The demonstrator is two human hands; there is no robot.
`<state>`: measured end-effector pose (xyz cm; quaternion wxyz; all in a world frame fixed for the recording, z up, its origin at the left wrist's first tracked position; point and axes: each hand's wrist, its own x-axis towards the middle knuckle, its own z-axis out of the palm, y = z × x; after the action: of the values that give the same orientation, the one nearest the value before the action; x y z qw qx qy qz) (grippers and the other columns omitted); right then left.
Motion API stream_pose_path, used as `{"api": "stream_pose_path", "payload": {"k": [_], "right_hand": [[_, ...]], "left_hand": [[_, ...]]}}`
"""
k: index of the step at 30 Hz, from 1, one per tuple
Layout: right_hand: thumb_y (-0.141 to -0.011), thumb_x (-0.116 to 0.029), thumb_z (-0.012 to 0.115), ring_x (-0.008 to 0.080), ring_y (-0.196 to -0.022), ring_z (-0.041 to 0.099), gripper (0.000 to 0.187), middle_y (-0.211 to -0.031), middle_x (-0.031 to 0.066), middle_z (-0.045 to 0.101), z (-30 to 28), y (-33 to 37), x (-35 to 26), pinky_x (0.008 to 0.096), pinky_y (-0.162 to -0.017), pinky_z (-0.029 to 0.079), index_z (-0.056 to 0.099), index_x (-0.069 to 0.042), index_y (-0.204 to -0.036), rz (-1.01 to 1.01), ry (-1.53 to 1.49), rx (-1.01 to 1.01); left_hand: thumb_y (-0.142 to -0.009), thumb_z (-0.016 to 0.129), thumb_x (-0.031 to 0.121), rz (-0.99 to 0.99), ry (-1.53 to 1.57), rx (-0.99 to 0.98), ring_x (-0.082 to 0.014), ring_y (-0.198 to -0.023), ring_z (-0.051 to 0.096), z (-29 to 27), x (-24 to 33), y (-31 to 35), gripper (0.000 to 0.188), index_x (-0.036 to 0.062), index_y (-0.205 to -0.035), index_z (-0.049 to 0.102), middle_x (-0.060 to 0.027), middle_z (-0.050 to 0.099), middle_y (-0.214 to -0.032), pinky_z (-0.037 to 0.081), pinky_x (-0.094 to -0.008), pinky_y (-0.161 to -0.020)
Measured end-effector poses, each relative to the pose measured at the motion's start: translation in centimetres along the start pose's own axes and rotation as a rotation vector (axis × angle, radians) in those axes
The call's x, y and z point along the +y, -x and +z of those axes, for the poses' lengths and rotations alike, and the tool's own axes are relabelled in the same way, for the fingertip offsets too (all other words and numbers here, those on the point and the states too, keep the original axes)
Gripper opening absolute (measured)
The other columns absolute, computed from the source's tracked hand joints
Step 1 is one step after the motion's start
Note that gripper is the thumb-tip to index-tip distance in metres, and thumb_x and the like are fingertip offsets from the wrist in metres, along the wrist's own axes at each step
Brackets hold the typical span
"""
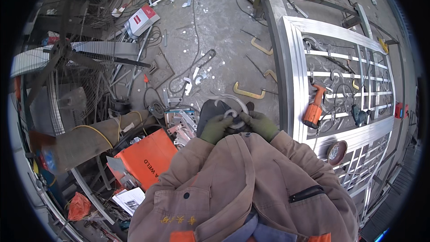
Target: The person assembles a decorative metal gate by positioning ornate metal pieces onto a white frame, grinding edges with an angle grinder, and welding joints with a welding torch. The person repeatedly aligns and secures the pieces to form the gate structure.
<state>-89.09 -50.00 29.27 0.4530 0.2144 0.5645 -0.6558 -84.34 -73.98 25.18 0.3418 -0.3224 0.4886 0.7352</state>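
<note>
Both my hands wear green work gloves and meet low in front of my chest. Between them is a curled silvery metal scroll (242, 103), its spiral end near the left fingers and its arc rising toward the right. My left hand (215, 128) is closed around the spiral end. The fingers of my right hand (261, 124) pinch the opposite side of the curve. Part of the scroll is hidden behind the gloves. Beneath it shows a dark shoe (208, 113) on the concrete floor.
A silvery metal grille frame (293, 85) lies on a stand at right, with an orange power tool (314, 107) on it. Several yellow clamps (248, 92) lie on the floor. At left are an orange box (150, 159), a large pipe (96, 139), cables and metal offcuts.
</note>
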Motion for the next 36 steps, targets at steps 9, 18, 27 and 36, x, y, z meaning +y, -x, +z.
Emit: {"api": "stream_pose_path", "payload": {"k": [9,18,27,36], "right_hand": [[-0.12,-0.049,0.073,0.0154,-0.087,0.078,0.054,-0.106,0.0101,0.084,-5.3,-10.0,-9.0,0.031,-0.078,0.061,0.079,0.001,-0.138,-0.072,0.055,0.244],[-0.114,-0.054,0.072,0.0207,-0.078,0.077,0.057,-0.108,0.0102,0.088,-15.0,-18.3,-1.0,0.0407,-0.068,0.058,0.08,-0.003,-0.14,0.302,0.046,0.796],[-0.114,-0.053,0.073,0.028,-0.099,0.082,0.061,-0.119,0.014,0.089,-7.8,-18.2,7.7,0.0485,-0.087,0.064,0.074,-0.007,-0.153,0.444,-0.015,0.785],[-0.112,-0.055,0.074,0.0261,-0.092,0.083,0.06,-0.108,0.015,0.089,-7.7,-21.8,0.9,0.0432,-0.084,0.063,0.086,0.0,-0.134,0.364,0.019,0.89]], "left_hand": [[-0.109,0.087,0.033,0.014,-0.103,0.24,-0.018,-0.072,0.075,-6.5,15.8,-7.2,0.039,-0.0003,-0.126,0.079,-0.0089,0.081,-0.098,0.063,-0.0335,-0.065],[-0.103,0.09,0.029,0.042,-0.34,0.246,-0.0132,-0.072,0.071,-14.2,31.9,-16.9,0.03,0.0024,-0.113,0.079,-0.0069,0.078,-0.091,0.052,-0.0279,-0.061],[-0.101,0.088,0.029,-0.007,-0.498,0.137,-0.0146,-0.07,0.072,-15.8,38.5,-23.6,0.033,-0.0009,-0.114,0.081,-0.008,0.079,-0.09,0.053,-0.0302,-0.061],[-0.101,0.086,0.029,-0.018,-0.495,0.076,-0.0155,-0.068,0.072,-15.0,39.8,-26.4,0.032,-0.001,-0.111,0.081,-0.0081,0.078,-0.089,0.054,-0.0316,-0.061]]}}
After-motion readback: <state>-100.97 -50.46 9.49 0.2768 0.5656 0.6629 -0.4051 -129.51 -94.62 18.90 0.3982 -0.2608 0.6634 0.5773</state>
